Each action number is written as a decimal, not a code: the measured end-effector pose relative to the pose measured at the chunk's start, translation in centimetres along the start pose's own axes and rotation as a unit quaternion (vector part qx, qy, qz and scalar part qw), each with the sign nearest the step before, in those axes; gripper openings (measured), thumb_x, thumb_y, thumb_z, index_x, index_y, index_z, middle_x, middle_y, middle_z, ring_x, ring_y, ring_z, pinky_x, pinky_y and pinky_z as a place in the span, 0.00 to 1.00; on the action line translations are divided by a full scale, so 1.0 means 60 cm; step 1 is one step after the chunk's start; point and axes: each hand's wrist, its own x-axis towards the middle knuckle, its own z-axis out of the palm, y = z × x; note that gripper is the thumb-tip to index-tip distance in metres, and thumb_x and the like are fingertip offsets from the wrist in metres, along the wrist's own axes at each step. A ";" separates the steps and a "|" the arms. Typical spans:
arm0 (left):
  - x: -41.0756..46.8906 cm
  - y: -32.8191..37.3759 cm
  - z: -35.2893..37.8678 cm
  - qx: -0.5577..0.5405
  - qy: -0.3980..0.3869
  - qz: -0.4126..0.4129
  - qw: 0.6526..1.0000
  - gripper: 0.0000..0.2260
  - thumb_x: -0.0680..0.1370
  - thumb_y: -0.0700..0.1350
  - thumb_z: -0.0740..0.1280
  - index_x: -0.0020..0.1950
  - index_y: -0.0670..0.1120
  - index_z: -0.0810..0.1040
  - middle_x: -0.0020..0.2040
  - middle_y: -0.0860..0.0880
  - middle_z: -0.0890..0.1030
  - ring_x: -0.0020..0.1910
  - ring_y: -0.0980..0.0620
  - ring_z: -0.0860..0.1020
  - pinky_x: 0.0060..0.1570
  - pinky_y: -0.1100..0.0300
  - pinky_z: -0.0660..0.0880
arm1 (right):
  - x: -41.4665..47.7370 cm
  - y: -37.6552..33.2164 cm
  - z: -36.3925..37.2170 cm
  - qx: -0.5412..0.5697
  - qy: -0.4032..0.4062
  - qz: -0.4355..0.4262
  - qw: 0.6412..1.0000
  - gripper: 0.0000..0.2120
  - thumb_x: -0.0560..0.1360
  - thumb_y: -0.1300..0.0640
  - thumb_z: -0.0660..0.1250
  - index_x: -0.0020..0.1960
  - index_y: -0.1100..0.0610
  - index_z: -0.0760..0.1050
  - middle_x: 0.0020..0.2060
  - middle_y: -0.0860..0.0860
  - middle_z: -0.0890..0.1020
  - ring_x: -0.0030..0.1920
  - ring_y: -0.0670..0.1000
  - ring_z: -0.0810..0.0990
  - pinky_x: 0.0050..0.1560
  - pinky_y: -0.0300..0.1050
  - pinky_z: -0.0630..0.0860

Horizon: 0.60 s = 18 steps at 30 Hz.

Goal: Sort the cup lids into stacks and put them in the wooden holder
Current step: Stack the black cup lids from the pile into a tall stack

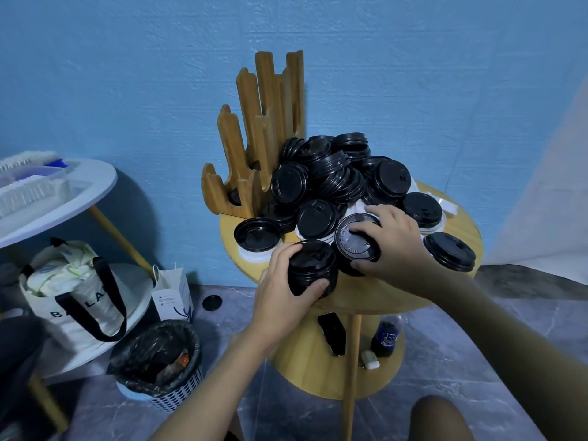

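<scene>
**STACKING STEP IN HAND: HOLDER NOT YET LOADED**

**Current step.** Sorting and stacking appears to be under way. The left hand (286,278) has its grip closed round a short stack of black lids (313,265), fingers on the far side and thumb on the near side. The stack stands at the near edge of the table (375,294). The right hand (391,246) holds a single black lid (350,241) just beside the stack, fingers curled over its top and thumb under its near rim. Whether more lids hang beneath it cannot be told.

**Location of task items.** The main pile of lids (337,176) lies heaped on the far half of the table, against the wooden holder (254,138). Some white lids (254,254) lie under and among the black ones. The holder's slots look largely unfilled (a dark shape low in the front slot may be a lid).

**Next move, as judged.** The single lid is probably to be seated on the stack. This calls for matching orientation, rims aligned, and the left grip steadying the stack. White lids will need a separate stack.

**Surface and room.** The table is round, of light wood, with a lower shelf carrying a phone (332,334) and a dark bottle (386,335). Behind is a blue wall (127,74). At left stand a white table (79,192), a tote bag (73,297), a paper bag (173,294) and a waste bin (162,367). One lid on the floor (212,302) lies near the paper bag.
</scene>
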 end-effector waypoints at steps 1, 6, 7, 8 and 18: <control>0.000 0.000 0.000 -0.001 0.000 -0.002 1.000 0.33 0.69 0.65 0.68 0.71 0.58 0.67 0.69 0.66 0.67 0.67 0.57 0.69 0.68 0.50 0.70 | -0.001 0.002 0.002 -0.001 -0.008 0.001 1.000 0.29 0.67 0.42 0.73 0.66 0.47 0.73 0.72 0.51 0.66 0.73 0.55 0.59 0.70 0.54 0.54; -0.001 -0.001 0.000 -0.002 0.002 0.000 1.000 0.32 0.69 0.65 0.69 0.71 0.60 0.67 0.67 0.69 0.66 0.67 0.57 0.69 0.68 0.50 0.70 | 0.003 0.002 0.005 -0.009 0.024 -0.029 0.999 0.23 0.70 0.49 0.73 0.63 0.49 0.75 0.69 0.49 0.70 0.70 0.52 0.64 0.67 0.50 0.54; 0.000 -0.002 0.000 -0.002 0.002 0.000 1.000 0.32 0.69 0.65 0.69 0.70 0.60 0.67 0.67 0.70 0.66 0.67 0.57 0.69 0.68 0.50 0.71 | 0.004 0.003 0.005 -0.015 0.023 -0.030 0.999 0.22 0.71 0.49 0.72 0.64 0.49 0.75 0.69 0.48 0.70 0.70 0.51 0.64 0.67 0.49 0.53; 0.000 -0.002 0.001 -0.002 0.001 -0.001 1.000 0.32 0.69 0.65 0.69 0.71 0.60 0.66 0.68 0.70 0.65 0.67 0.57 0.69 0.68 0.49 0.71 | 0.005 0.004 0.005 -0.020 0.018 -0.028 0.999 0.23 0.72 0.49 0.71 0.65 0.49 0.74 0.70 0.48 0.69 0.71 0.51 0.64 0.67 0.48 0.52; 0.000 -0.005 0.002 -0.004 0.006 -0.001 1.000 0.32 0.69 0.65 0.69 0.71 0.60 0.66 0.70 0.65 0.67 0.67 0.55 0.69 0.67 0.47 0.71 | 0.013 0.005 -0.001 -0.022 -0.072 0.000 0.997 0.31 0.74 0.45 0.69 0.74 0.50 0.65 0.76 0.48 0.59 0.74 0.52 0.57 0.72 0.51 0.52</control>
